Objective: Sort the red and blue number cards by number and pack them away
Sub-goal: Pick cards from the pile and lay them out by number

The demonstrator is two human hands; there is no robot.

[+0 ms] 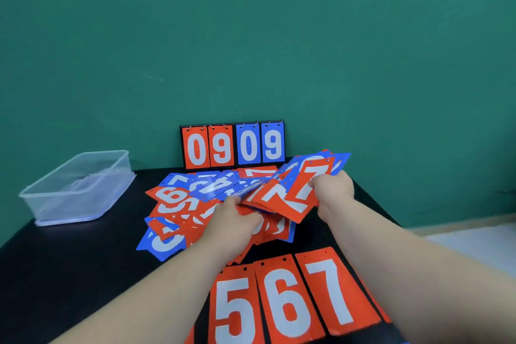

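Observation:
A loose heap of red and blue number cards [184,204] covers the middle of the black table [69,274]. My right hand [333,187] grips a fanned bunch of cards [296,190], red 7s on top and blue ones behind, lifted over the heap's right side. My left hand [237,218] pinches the lower left edge of that fan, fingers curled under it. Near me lie three red cards in a row: a 5 [237,310], a 6 [287,301] and a 7 [335,290].
A flip scoreboard [233,145] reading 09 in red and 09 in blue stands at the back against the green wall. A clear plastic box [78,187] sits at the table's left. The table's right edge runs diagonally past my right forearm.

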